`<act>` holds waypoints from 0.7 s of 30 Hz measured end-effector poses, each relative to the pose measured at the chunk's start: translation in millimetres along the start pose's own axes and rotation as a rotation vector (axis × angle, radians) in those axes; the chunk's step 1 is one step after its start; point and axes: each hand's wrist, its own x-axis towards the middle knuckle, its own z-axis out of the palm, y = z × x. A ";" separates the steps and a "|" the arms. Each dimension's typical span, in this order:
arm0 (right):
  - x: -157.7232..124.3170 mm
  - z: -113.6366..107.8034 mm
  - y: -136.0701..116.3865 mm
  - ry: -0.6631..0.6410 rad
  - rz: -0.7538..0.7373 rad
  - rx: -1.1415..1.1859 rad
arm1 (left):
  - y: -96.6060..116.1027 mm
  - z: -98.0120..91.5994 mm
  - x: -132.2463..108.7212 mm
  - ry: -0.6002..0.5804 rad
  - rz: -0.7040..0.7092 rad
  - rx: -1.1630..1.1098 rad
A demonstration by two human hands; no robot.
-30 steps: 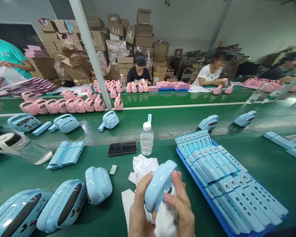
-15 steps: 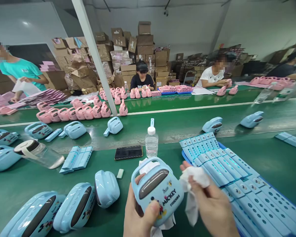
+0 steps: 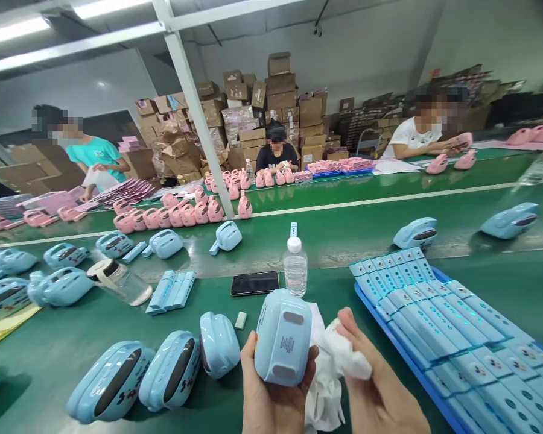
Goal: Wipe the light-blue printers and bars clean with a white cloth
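**Both grips closed, close to the camera**

The left hand (image 3: 271, 395) is curled around a light-blue plastic device (image 3: 283, 337), holding it up over the near edge of the green workbench (image 3: 49, 337); the device's back faces the camera, showing a recessed oblong panel and a small printed label; the right hand (image 3: 380, 392) is closed in a pinch on a crumpled white cloth (image 3: 348, 349), just right of the device; a blue tray (image 3: 416, 386) of light-blue perforated bars (image 3: 452, 319) lies right of the hands; three matching devices (image 3: 172, 371) rest to the left; a water bottle (image 3: 295, 268) and a black phone (image 3: 254, 283) stand farther off; beyond, a green conveyor belt (image 3: 344, 220) carries more blue devices, with pink ones (image 3: 176, 214) left of centre; a co-worker (image 3: 276, 157) sits across it.
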 end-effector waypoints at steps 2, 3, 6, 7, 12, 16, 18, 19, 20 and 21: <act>3.7 0.8 7.8 -0.076 -0.143 0.038 | 0.1 2.1 0.8 -0.045 -0.089 -0.105; 5.3 -0.1 12.9 -0.124 -0.175 0.053 | 0.9 2.6 0.8 -0.068 -0.105 -0.135; 17.2 -13.0 29.3 -0.148 0.144 0.066 | 4.8 0.9 -1.1 -0.150 -0.048 -0.158; 23.9 -18.9 32.7 -0.121 0.325 0.105 | 5.6 0.0 -2.4 -0.202 -0.023 -0.170; 54.8 -22.2 13.3 -0.118 0.655 0.531 | 1.7 5.4 -9.9 -0.446 -0.027 -0.169; 63.2 -3.6 -22.9 -0.181 0.707 0.720 | -1.6 12.8 -9.0 -0.359 -0.063 -0.142; 64.9 0.5 -36.0 -0.207 0.709 0.814 | -1.9 10.7 -5.7 -0.318 -0.001 -0.121; 65.1 1.1 -40.3 -0.213 0.682 0.825 | -1.6 8.4 -4.1 -0.325 0.067 -0.074; 64.4 1.2 -42.9 -0.209 0.645 0.804 | -0.8 5.8 -2.9 -0.340 0.149 -0.003; 62.8 1.2 -43.8 -0.199 0.604 0.756 | 0.6 3.4 -2.3 -0.345 0.234 0.083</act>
